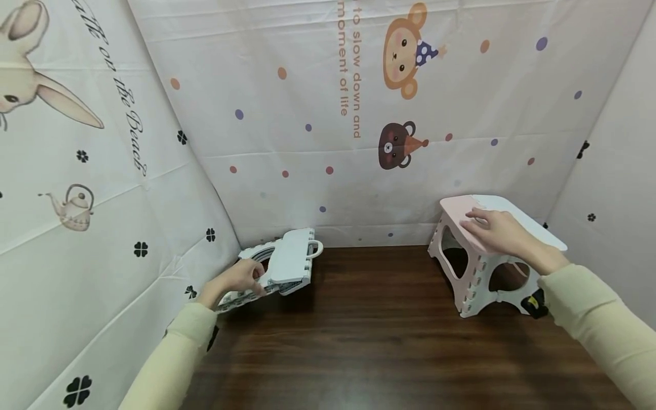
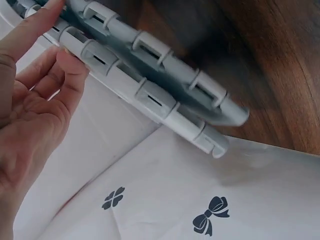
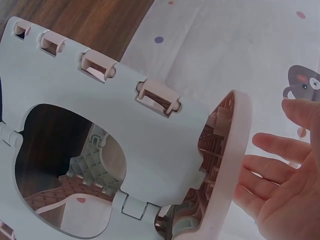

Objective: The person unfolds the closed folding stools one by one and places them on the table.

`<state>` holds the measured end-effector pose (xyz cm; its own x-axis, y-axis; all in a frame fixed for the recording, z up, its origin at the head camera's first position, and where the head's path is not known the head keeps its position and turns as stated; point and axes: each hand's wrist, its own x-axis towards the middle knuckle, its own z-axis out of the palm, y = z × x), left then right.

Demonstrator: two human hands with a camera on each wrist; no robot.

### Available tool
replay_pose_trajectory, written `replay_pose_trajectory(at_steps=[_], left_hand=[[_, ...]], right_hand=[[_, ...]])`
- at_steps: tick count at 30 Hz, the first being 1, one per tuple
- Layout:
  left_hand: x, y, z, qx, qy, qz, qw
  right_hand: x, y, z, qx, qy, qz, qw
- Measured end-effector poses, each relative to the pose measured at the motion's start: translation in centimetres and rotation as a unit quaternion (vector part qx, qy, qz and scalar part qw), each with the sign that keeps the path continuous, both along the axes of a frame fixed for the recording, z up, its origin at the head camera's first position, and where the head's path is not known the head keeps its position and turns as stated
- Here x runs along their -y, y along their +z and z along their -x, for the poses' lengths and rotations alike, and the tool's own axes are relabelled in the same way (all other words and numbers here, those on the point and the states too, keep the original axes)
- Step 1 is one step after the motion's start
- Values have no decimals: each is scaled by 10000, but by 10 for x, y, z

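Observation:
On the left, a pale blue-white folding step stool (image 1: 291, 255) lies partly folded and tilted beside the wall, with a loop handle at its right end. My left hand (image 1: 241, 277) grips its near edge; in the left wrist view the thumb and fingers pinch the hinged rim of the stool (image 2: 157, 100). A second folding stool (image 1: 517, 215), pink and white, stands unfolded on its legs at the right. My right hand (image 1: 494, 230) is over its top with loosely bent fingers. In the right wrist view the fingers are at the rim of the pink top (image 3: 235, 165), holding nothing.
Dark wooden floor (image 1: 369, 330) stretches between the two stools. White printed sheets cover the back wall (image 1: 307, 102), the left side (image 1: 128, 273) and the right side (image 1: 605, 188). A small black and yellow item (image 1: 535, 303) shows beside the right cuff.

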<state>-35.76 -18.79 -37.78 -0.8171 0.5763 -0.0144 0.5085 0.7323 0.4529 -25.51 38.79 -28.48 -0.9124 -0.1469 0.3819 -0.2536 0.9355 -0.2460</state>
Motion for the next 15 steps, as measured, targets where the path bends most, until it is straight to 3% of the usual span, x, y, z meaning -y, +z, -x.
replay_pose_trajectory(at_steps=[4,8,15], left_hand=[[3,2,-4,-101,111,-377,9992],[7,4,-10,159,365,-963,9946],[17,0,-13,569,626,-2142,9731]], right_hand=[[-1,-1,0,-74,11,-3,10000],[-2,-1,-1,-231,-21,-43,9997],[-4,-3,-2,-481,-30,-10,9988]])
